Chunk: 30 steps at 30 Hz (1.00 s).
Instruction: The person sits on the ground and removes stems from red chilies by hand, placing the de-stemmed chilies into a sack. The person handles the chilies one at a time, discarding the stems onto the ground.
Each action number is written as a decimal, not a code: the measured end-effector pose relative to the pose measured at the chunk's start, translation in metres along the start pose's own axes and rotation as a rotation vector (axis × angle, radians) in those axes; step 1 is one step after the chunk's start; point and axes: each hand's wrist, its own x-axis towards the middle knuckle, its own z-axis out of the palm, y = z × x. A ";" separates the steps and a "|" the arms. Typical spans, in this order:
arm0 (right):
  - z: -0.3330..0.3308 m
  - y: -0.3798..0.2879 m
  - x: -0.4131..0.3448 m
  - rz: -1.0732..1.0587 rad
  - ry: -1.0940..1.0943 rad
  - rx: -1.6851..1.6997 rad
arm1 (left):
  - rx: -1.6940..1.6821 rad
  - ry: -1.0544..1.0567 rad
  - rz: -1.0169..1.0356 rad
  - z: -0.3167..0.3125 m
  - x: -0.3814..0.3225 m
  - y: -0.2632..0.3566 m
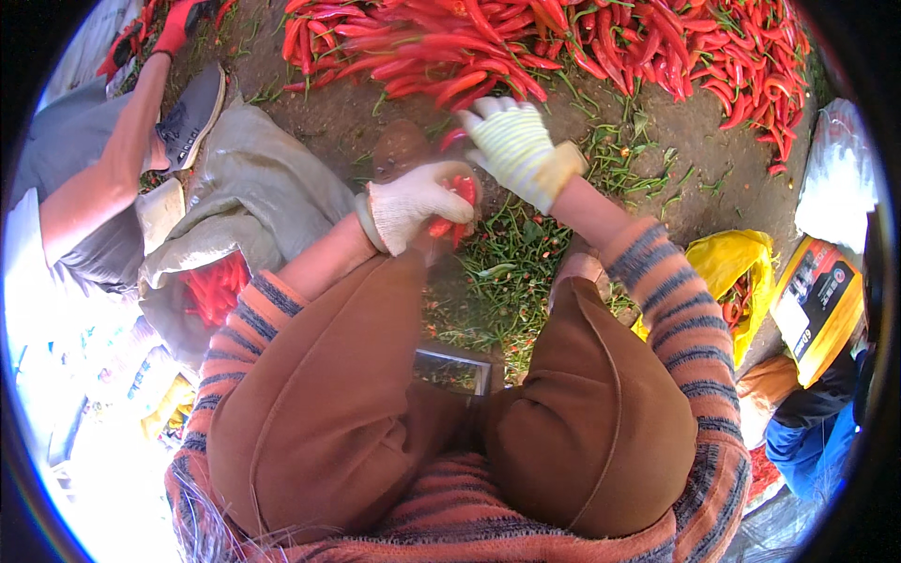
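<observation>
My left hand, in a white knit glove, is closed around several red chili peppers above the gap between my knees. To its upper right is my right hand, in a pale striped glove, at the near edge of a large heap of red chili peppers. Its fingers are bent and slightly blurred. A single red chili shows beside its thumb; whether the hand grips it is unclear. Green chili stems litter the ground below both hands.
At left, a grey-white sack holds red chilies, beside another person's arm and shoe. A yellow bag with chilies and a printed yellow-black box stand at right. A metal-edged seat frame shows between my legs.
</observation>
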 end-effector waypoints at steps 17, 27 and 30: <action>-0.053 -0.004 -0.053 0.242 -0.171 0.423 | -0.084 0.108 0.030 -0.003 0.010 0.004; -0.048 -0.008 -0.061 0.259 -0.141 0.740 | 0.781 0.149 0.145 0.003 0.007 0.009; -0.057 -0.003 -0.066 0.560 -0.328 1.163 | 0.767 0.111 0.195 0.001 0.005 0.010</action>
